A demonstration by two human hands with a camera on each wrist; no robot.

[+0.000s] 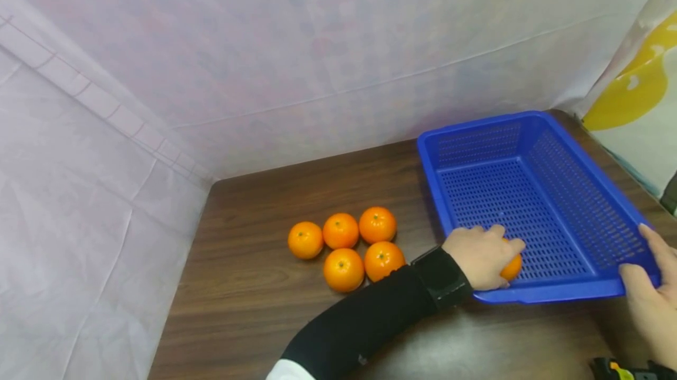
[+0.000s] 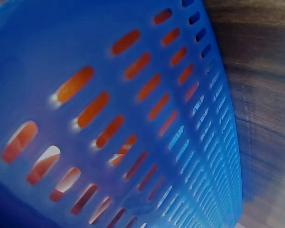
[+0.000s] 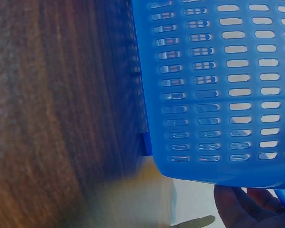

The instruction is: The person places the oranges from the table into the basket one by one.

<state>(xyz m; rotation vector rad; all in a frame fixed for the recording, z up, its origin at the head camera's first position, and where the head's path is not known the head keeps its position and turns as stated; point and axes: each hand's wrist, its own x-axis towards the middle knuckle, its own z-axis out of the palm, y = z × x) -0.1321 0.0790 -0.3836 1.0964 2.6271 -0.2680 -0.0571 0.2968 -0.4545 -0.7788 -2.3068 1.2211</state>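
Observation:
In the head view my left hand (image 1: 482,255) reaches over the near wall of a blue plastic basket (image 1: 550,293) and holds an orange (image 1: 512,267) low inside it, at the near left corner. Most of that orange is hidden behind the fingers. Orange colour also shows through the slotted basket wall (image 2: 61,33) in the left wrist view. My right hand (image 1: 653,292) grips the basket's near right corner, thumb and fingers at the rim. From the right wrist, fingers (image 3: 237,209) appear at the edge of the slotted side.
Several oranges (image 1: 344,269) sit grouped on the dark wooden table (image 1: 248,286), left of the basket and beside my left forearm. White sheeting (image 1: 328,63) rises behind the table and on its left. A yellow-patterned cloth (image 1: 629,95) hangs at the right.

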